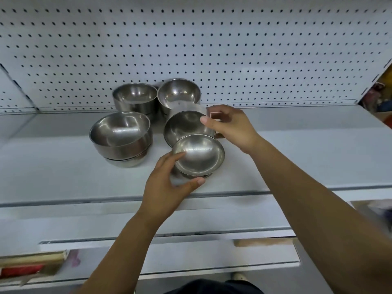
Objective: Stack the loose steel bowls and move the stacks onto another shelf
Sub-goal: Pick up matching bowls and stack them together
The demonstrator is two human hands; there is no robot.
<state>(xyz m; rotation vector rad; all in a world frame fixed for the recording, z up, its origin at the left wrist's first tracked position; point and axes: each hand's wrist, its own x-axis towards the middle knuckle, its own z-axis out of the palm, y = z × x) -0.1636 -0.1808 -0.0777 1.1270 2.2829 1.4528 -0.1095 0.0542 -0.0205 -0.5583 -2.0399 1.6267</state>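
Note:
Several steel bowls stand on a white shelf [297, 149]. My left hand [165, 187] grips a small steel bowl [199, 155] by its near rim and base, at the front of the group. My right hand [231, 128] holds a tilted bowl [184, 126] just behind it, thumb on the rim and fingers round its right side. To the left a larger bowl sits nested in a low stack [122, 139]. Two more bowls, the back left bowl [134, 97] and the back right bowl [179, 93], stand near the pegboard wall.
A white pegboard [212, 49] backs the shelf. Bare shelf surface extends to the right of the bowls. Lower shelf edges [169, 236] run below my arms, with a red and wooden item [27, 266] at the bottom left. Colourful goods [379, 94] show past the right upright.

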